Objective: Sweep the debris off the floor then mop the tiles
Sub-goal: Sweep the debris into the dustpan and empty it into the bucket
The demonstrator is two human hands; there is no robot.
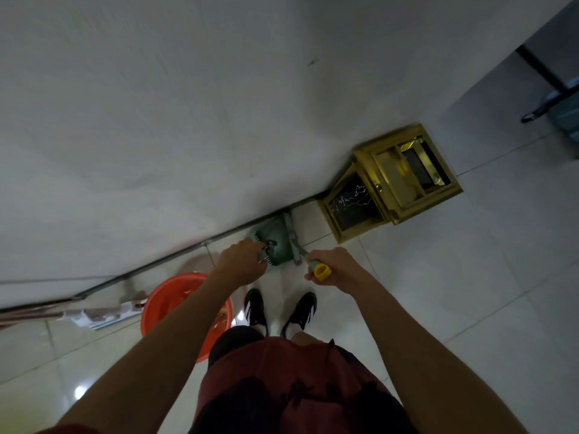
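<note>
Dustpan point(275, 245) half hidden by left hand point(242, 261); contents unclear.

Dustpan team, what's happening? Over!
Left hand gripping green dustpan handle. Right hand on yellow-capped broom handle. Orange bucket close left.

White wall point(156, 120) fills far and left of view, meeting the floor along a dark baseboard line. Gold-framed square bin point(391, 180) with dark marbled side panel stands against the wall, far right. Wheeled blue-grey object point(560, 108) at far right edge, partly cut off; identity unclear. Black shoes point(255, 308) with white stripes, near centre.
</note>
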